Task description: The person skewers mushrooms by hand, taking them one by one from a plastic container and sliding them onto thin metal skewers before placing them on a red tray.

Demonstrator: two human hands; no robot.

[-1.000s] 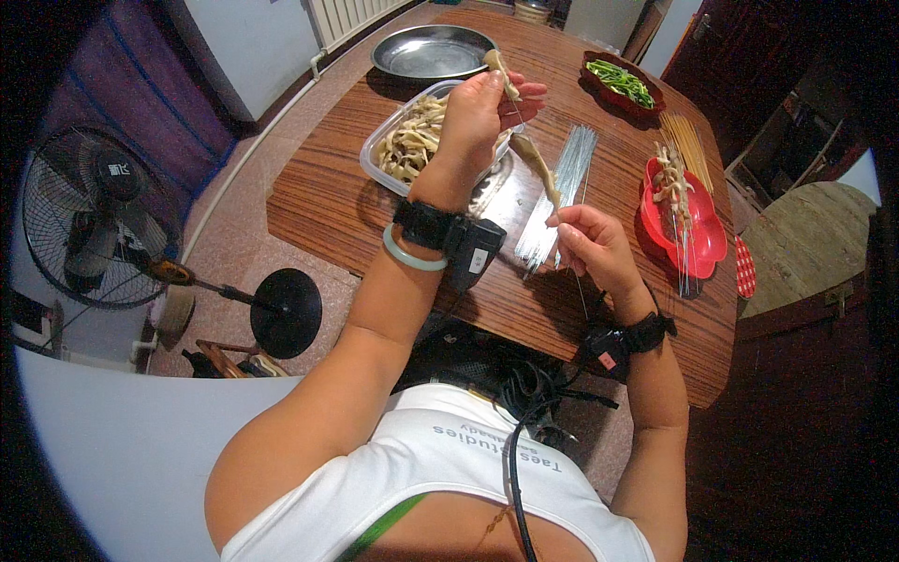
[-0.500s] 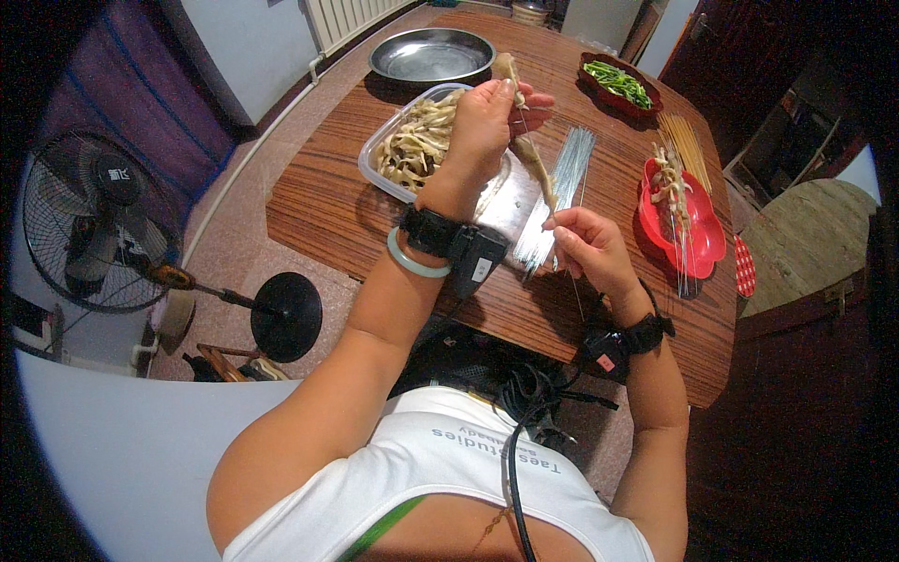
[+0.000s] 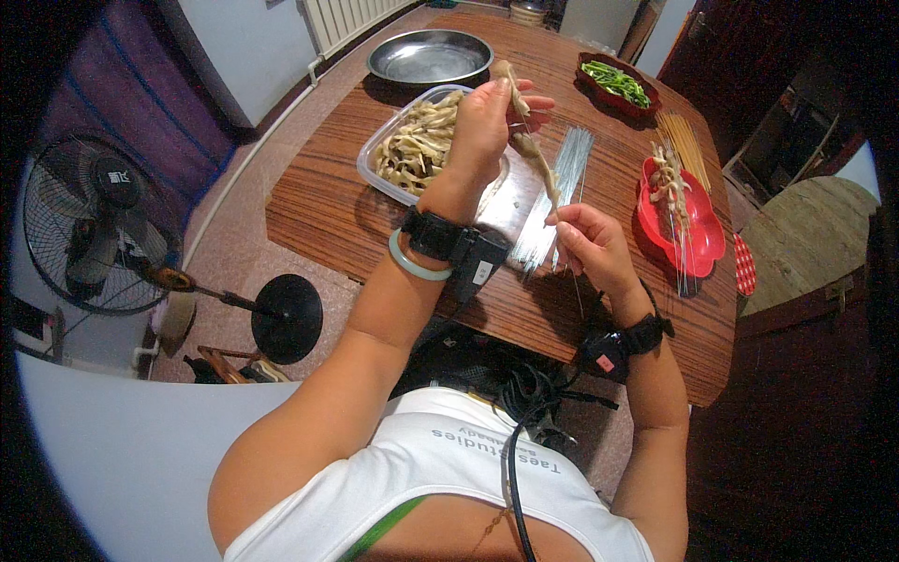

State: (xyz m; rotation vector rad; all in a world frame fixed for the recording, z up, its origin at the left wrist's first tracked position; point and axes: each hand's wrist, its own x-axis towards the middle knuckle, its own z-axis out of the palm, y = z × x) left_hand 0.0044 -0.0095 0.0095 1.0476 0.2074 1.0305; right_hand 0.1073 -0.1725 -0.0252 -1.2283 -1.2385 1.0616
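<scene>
A long, limp, pale brown strip of food [image 3: 534, 155] stretches between my hands above the table. My left hand [image 3: 484, 122] pinches its upper part between thumb and finger, the other fingers spread. Lower down, my right hand [image 3: 592, 245] is closed, with thumb and forefinger on the strip's lower end. A thin metal skewer [image 3: 579, 298] runs down past the right fingers; how far it goes into the strip is hard to see. Behind my left wrist, a clear plastic tub [image 3: 373, 170] holds many similar strips. Loose metal skewers [image 3: 567, 173] lie in a bundle beneath the held strip.
At right, a red scalloped dish [image 3: 704, 239] holds loaded skewers, beside wooden sticks [image 3: 688, 145]. Farther back are a round steel pan [image 3: 431, 58] and a dark red bowl of green vegetables [image 3: 618, 86]. A standing fan [image 3: 103, 220] is on the left.
The strip's lower end and my right thumb and forefinger have shifted very slightly. My left hand has moved slightly to the left. Both hands keep hold of the strip.
</scene>
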